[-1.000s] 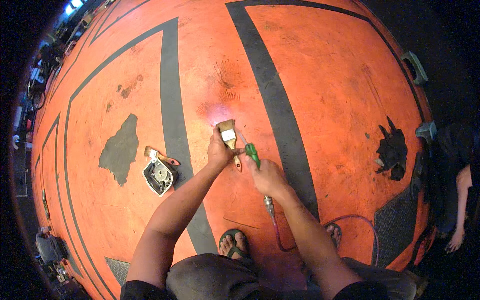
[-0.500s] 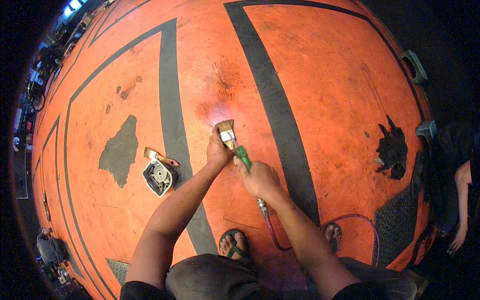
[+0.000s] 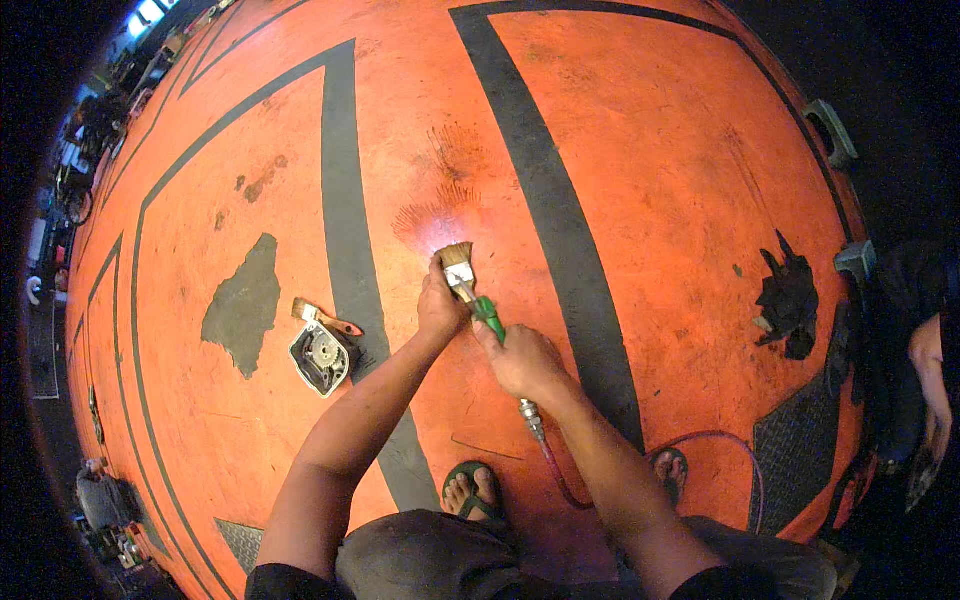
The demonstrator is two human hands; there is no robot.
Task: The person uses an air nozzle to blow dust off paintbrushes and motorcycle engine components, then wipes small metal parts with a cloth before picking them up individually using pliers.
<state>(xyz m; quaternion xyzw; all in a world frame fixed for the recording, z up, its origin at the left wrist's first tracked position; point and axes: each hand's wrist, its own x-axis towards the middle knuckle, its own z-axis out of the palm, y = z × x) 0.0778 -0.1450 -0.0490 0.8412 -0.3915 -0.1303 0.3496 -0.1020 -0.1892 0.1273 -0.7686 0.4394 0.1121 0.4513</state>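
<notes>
My left hand is closed round a flat paintbrush, whose tan bristles and pale metal band point away from me. In my right hand is a green air blow gun, its nozzle end close against the brush. A metal fitting joins the gun to a reddish hose that trails down past my feet. Wet-looking dark streaks fan out on the orange floor beyond the bristles. The brush handle is mostly hidden by my fingers.
Left of my arm lies an open metal housing with a gear, a second paintbrush resting across its rim. Black stripes and dark patches mark the floor. Another person's arm shows at the far right, near a grey stand.
Both hands hold almost the same place, with the blow gun and brush tilted slightly differently. The other person's hand at the far right has shifted. The whole view has moved a little.
</notes>
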